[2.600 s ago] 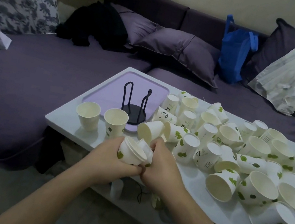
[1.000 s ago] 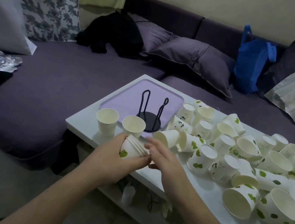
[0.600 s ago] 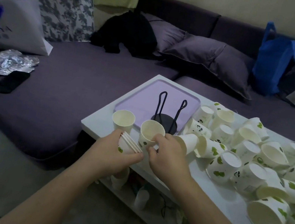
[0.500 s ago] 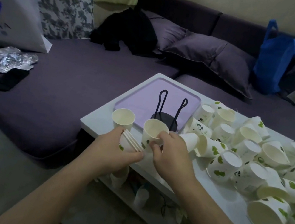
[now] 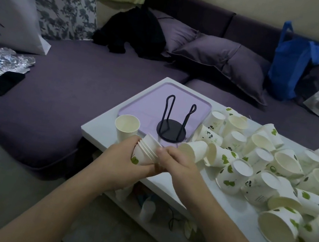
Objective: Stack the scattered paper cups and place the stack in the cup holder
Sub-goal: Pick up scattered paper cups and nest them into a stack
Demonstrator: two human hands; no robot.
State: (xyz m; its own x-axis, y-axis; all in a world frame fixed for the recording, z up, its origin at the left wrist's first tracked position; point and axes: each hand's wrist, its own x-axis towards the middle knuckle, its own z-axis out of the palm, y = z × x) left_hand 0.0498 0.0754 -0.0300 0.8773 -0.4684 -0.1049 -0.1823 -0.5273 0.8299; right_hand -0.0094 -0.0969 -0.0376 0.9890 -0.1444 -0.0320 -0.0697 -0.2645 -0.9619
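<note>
My left hand grips a tilted stack of white paper cups with green leaf prints, several rims showing. My right hand presses against the stack's open end, its fingers closed on the top cup. One upright cup stands alone at the table's left corner. The black wire cup holder stands empty on a lilac tray, just beyond my hands. Several loose cups lie scattered, upright, inverted and on their sides, across the right of the white table.
A purple sofa wraps around the table, with cushions, a black garment and a blue bag. A phone on a cable and crumpled foil lie at left. Items sit on the shelf under the table.
My right hand picked up the second upright cup near the holder and brought it onto the stack in my left hand. One upright cup is left at the corner. The view shifted left.
</note>
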